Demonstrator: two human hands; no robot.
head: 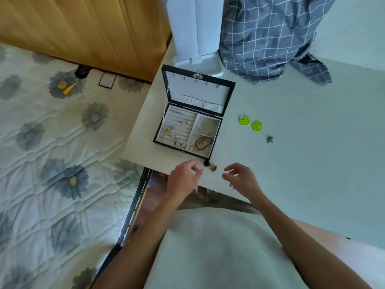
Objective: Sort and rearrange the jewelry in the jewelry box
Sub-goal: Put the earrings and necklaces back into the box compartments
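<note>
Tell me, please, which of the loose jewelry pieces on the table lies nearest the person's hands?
The small reddish-gold piece beside the black bead, lying between both hands; the two green disc earrings and the dark charm lie farther right.

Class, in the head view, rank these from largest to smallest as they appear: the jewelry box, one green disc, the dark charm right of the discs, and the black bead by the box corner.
1. Jewelry box
2. Green disc
3 and 4. Dark charm and black bead: both tiny and look alike, so I won't rank them.
</note>
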